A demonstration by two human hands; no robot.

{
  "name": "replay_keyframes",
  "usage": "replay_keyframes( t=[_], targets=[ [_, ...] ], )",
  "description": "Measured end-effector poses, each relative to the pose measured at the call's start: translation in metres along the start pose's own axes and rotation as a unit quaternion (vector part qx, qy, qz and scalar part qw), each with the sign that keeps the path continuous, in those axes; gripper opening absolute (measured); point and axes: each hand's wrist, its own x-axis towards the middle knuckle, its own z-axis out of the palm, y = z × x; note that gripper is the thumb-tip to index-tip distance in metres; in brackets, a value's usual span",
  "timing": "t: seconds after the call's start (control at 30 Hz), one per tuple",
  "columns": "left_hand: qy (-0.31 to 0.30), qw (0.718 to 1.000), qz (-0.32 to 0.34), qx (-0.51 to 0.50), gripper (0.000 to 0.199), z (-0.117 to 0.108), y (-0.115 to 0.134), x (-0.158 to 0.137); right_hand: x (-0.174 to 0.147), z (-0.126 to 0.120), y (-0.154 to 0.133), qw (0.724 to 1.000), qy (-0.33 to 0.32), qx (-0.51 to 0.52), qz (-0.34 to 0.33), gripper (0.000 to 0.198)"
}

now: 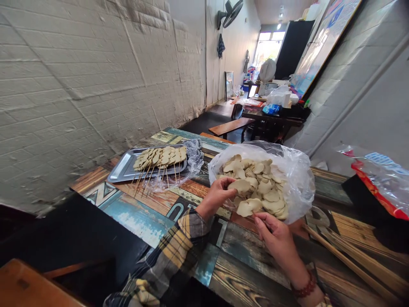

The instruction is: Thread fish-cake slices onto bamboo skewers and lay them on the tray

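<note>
My left hand (220, 194) is closed, with thumb and fingers pinching a pale, thin oval slice (239, 186) over the near left side of the pile. My right hand (276, 234) is also closed; its fingertips pinch the lower edge of another pale slice (248, 207). Whether a thin stick is in those fingers too, I cannot make out. Beneath and behind both hands, many similar slices (271, 194) lie heaped in an open clear plastic bag (298, 183). Bare bamboo skewers (358, 251) lie on the table to the right of my right hand.
On the left, a metal tray (123, 165) carries slices threaded on skewers (159, 157), their sticks jutting over the near rim. Crumpled plastic (194, 155) lies beside it. A red-edged clear packet (380, 183) is at the right. Beyond stand a bench (231, 126) and a cluttered table (271, 111).
</note>
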Motion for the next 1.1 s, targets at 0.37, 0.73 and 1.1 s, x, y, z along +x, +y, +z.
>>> replay_keyframes(
  t=[0.37, 0.73, 1.1],
  targets=[
    [0.011, 0.989, -0.101, -0.105, 0.038, -0.0010, -0.0015, 0.0004, -0.0017, -0.0024, 0.0016, 0.999, -0.027, -0.018, -0.016, 0.036],
    [0.036, 0.979, -0.139, -0.145, 0.036, -0.0001, -0.0022, -0.0003, -0.0012, -0.0011, 0.0076, 0.999, -0.023, -0.024, -0.035, 0.036],
    [0.051, 0.968, -0.156, -0.191, 0.028, 0.0008, -0.0041, 0.0012, -0.0008, -0.0009, 0.0016, 0.998, -0.013, -0.041, -0.041, 0.039]
  ],
)
